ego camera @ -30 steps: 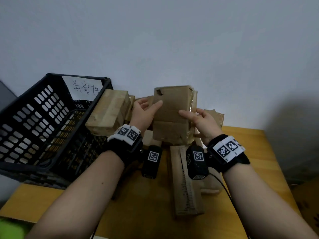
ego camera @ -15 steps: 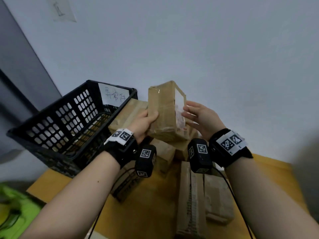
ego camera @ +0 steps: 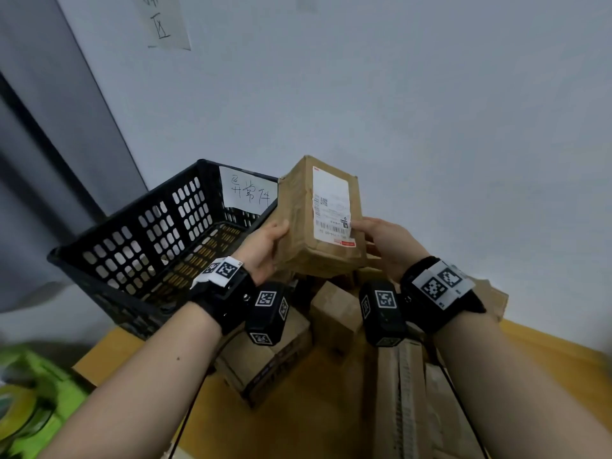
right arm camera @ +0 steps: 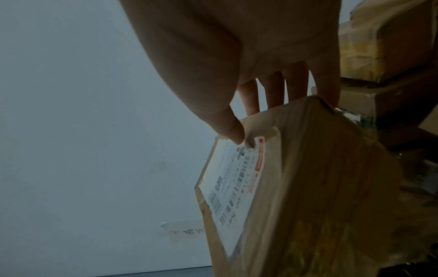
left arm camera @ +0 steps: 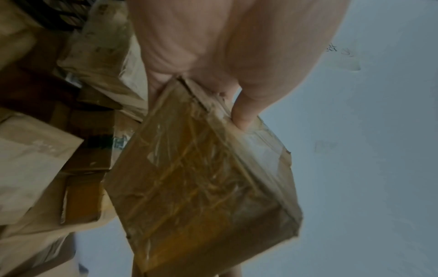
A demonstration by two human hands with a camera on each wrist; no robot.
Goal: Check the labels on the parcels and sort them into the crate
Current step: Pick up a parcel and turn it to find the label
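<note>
Both hands hold up a taped brown cardboard parcel [ego camera: 298, 223] above the pile, its white shipping label [ego camera: 332, 207] turned up toward me. My left hand [ego camera: 268, 246] grips the parcel's left side, thumb on top. My right hand [ego camera: 381, 240] holds the right side, its thumb resting on the label's lower corner. In the left wrist view the parcel [left arm camera: 203, 180] shows its taped underside. The right wrist view shows the parcel [right arm camera: 308, 196] with its label [right arm camera: 232, 187] under the thumb. A black perforated crate [ego camera: 145, 246] stands to the left, with a handwritten paper sign [ego camera: 248, 193] on its far wall.
More cardboard parcels [ego camera: 334, 309] lie piled on the wooden table [ego camera: 308, 409] beneath my hands, with a long flat one [ego camera: 400, 392] toward me. A white wall stands behind, with a paper note [ego camera: 165, 21] on it. Something green [ego camera: 29, 392] lies at lower left.
The parcel has been lifted and turned so that its label now faces up. Both hands shifted their hold on its sides. The view has tilted upward.
</note>
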